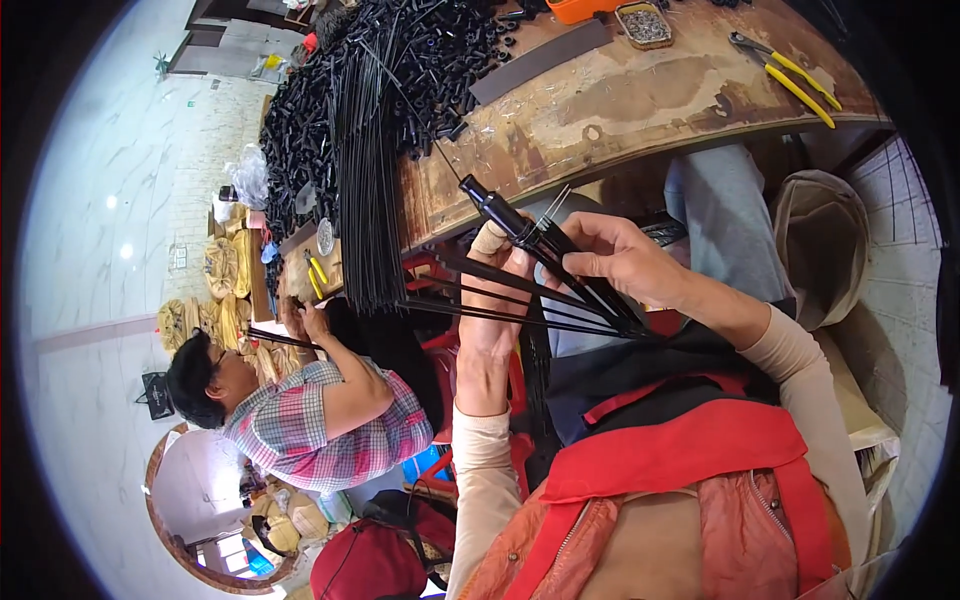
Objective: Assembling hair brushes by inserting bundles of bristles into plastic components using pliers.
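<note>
A black umbrella frame (494,208) is tilted in front of me, its thick tubular end pointing up and left. Several thin black ribs fan out from it down toward my lap. My left hand (497,280) is wrapped round the frame just below the tube, with a tan cover on one finger. On the other side, my right hand (622,256) has its thumb and fingers pinched at the ribs near the joint. A few thin silvery wires (553,206) stick up between the hands; I cannot tell what they are fixed to.
The worn wooden table (560,130) bears a heap of black plastic parts (310,150), a bundle of black rods (362,190), a grey strip (540,62), a small tray (643,24) and yellow-handled pliers (790,75). At left a co-worker in a plaid shirt (320,420) handles black rods.
</note>
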